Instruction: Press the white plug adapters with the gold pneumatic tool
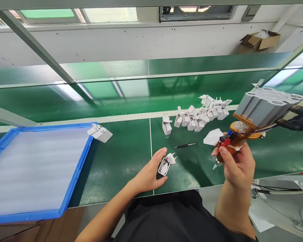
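My left hand point(151, 173) curves round a small white plug charger point(164, 167) standing on the green bench, thumb on the near side and fingers on the far side. The charger's case is open at the top, showing parts inside, and its pronged lid hangs off to the right. My right hand point(238, 164) grips a dispensing gun point(238, 134) with an orange metal body, a grey block on top and a red switch under my thumb. Its pale green nozzle point(215, 166) points down, apart from the charger. A black pen-like tool point(185, 145) lies between my hands.
Several open white chargers point(192, 122) stand in a cluster toward the back. Another white charger point(101, 132) rests at the corner of a blue-rimmed tray point(77, 174) on the left. A white sheet piece point(213, 136) lies near the gun. Black hoses point(298, 122) run off right.
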Motion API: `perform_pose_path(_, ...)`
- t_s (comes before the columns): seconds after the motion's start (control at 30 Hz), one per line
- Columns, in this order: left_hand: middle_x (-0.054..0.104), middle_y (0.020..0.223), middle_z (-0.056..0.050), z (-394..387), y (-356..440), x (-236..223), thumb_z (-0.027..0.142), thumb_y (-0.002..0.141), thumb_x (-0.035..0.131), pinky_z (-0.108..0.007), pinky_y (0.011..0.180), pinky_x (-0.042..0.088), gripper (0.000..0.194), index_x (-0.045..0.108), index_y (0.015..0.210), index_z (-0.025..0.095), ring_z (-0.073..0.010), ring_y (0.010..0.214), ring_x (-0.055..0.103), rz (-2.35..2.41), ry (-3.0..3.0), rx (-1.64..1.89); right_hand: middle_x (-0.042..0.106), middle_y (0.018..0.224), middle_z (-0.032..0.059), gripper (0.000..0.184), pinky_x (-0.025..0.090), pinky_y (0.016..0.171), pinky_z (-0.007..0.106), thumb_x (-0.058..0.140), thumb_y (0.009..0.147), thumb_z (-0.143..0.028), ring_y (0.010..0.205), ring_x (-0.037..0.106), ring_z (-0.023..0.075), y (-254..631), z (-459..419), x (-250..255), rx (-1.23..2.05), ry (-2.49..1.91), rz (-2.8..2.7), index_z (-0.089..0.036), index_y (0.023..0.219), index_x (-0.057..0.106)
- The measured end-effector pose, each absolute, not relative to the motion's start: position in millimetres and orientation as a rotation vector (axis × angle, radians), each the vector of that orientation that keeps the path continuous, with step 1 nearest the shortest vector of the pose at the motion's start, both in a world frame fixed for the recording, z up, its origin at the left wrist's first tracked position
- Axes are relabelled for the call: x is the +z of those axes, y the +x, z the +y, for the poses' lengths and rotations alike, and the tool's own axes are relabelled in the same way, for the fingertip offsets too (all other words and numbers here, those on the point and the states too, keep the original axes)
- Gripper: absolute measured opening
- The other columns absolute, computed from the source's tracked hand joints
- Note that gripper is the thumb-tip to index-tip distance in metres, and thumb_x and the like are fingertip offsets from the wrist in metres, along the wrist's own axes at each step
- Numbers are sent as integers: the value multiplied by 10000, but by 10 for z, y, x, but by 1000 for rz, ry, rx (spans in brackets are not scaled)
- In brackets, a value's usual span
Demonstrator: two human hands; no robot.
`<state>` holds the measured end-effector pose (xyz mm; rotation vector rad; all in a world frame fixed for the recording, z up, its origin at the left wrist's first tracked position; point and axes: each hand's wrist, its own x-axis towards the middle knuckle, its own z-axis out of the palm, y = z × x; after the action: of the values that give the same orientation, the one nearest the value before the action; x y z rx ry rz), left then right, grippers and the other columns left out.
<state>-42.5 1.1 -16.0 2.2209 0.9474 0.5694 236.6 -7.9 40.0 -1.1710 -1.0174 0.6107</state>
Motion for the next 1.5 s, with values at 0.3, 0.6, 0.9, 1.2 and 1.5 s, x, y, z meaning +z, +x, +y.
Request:
perform_pose_path(0.3,224,1606,-165,-151,-207,-398,85,917,544,-411,985,573,564,446,1435,286,-265,1265,578,1105,2325,954,657,769,-4,136,484,517,225,701,858,-279,607,608,107,2158,-43,451,652,-1057,-1078,-222,960,630)
perform_pose_path(0.6,685,1180,-121,-155,-198,-412,305,878,656,-431,946,557,299,558,1139,193,-275,1117,673,1324,1948,795,580,679,-50,376,477,501,276,790,780,-330,531,542,123,1559,29,687,736,-1062,-1153,-268,1021,508)
perform_pose_path(0.9,710,902,-50,-94,-181,-47,311,793,656,-300,702,520,325,627,1091,182,-202,774,663,1229,2019,736,516,604,-107,519,464,473,282,824,722,-333,446,508,113,1253,79,764,688,-1049,-1146,-291,1061,434)
perform_pose_path(1.2,668,770,-20,-42,-186,120,302,783,648,-249,621,458,298,692,1057,192,-165,664,608,1157,2060,720,584,673,-58,360,498,528,289,733,765,-241,531,549,123,1273,53,749,654,-991,-1183,-271,1009,470)
perform_pose_path(1.5,657,751,-17,-54,-189,126,300,789,658,-240,600,443,281,696,1043,188,-158,643,594,1129,2081,725,560,631,-80,312,511,578,303,710,768,-214,505,521,111,1277,44,736,674,-963,-1185,-260,995,501)
